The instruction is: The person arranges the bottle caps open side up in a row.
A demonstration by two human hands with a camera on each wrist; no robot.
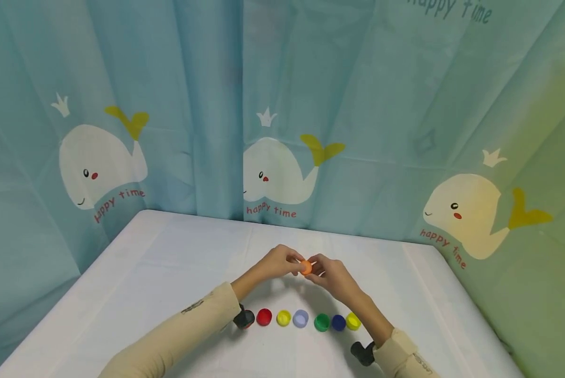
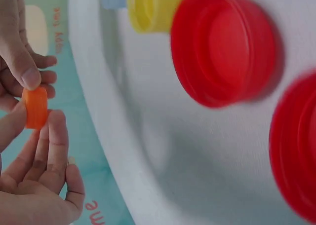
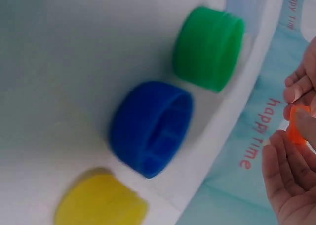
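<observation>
An orange bottle cap point(image 1: 306, 268) is held up over the far part of the table, between both hands. My left hand point(image 1: 282, 261) pinches it between thumb and fingertips. From the other side, my right hand point(image 1: 334, 275) also has thumb and fingers on it. In the left wrist view the orange cap point(image 2: 36, 108) is seen edge-on, with a thumb on its upper rim. The right wrist view shows the same cap point(image 3: 297, 124) near the right edge, partly covered by a thumb.
Nearer me lies a row of caps: red point(image 1: 264, 317), yellow point(image 1: 284, 318), light blue point(image 1: 300, 318), green point(image 1: 322, 322), dark blue point(image 1: 339, 323) and yellow point(image 1: 353, 321). Another red cap point(image 2: 301, 151) sits at the row's left end. A curtain point(image 1: 206, 131) hangs behind the white table point(image 1: 178, 252).
</observation>
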